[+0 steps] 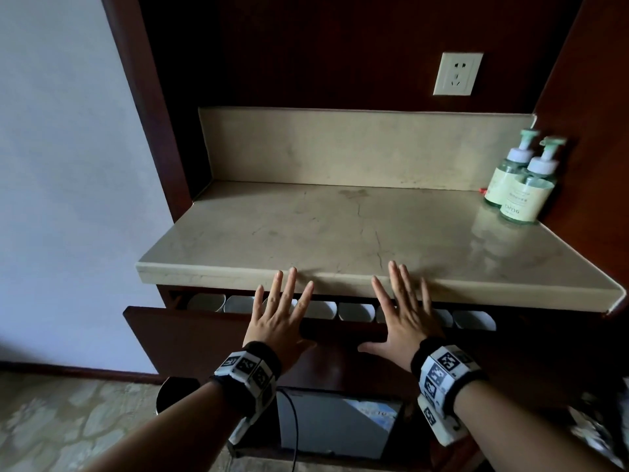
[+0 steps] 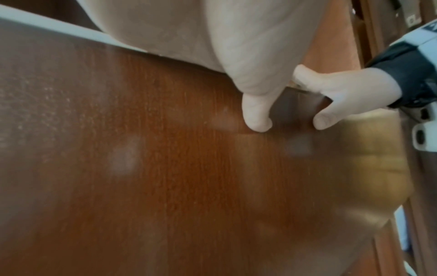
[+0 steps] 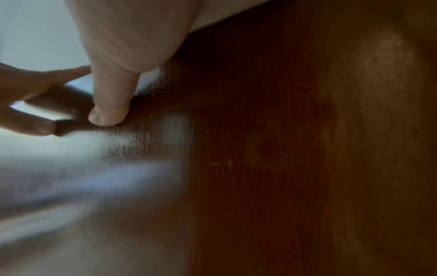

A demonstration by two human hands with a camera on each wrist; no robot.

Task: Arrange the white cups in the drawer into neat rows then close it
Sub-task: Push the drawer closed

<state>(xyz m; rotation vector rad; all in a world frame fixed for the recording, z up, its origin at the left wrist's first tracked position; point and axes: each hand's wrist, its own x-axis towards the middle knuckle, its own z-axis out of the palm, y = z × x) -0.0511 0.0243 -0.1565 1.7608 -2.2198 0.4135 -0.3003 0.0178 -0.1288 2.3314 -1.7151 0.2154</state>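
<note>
Both palms lie flat on the drawer front, fingers spread and straight: the left hand left of its middle, the right hand right of it, thumbs pointing inward. The drawer stands only a little way out below the counter edge, and a single row of white cups shows in the gap behind its front; any rows further back are hidden. To close it well, I would push evenly with both palms, slowly, so the cups do not knock together. The front is glossy reddish-brown wood with fine grain, probably veneer, though the wrist views are blurred. The counter is smooth, veined beige stone.
</note>
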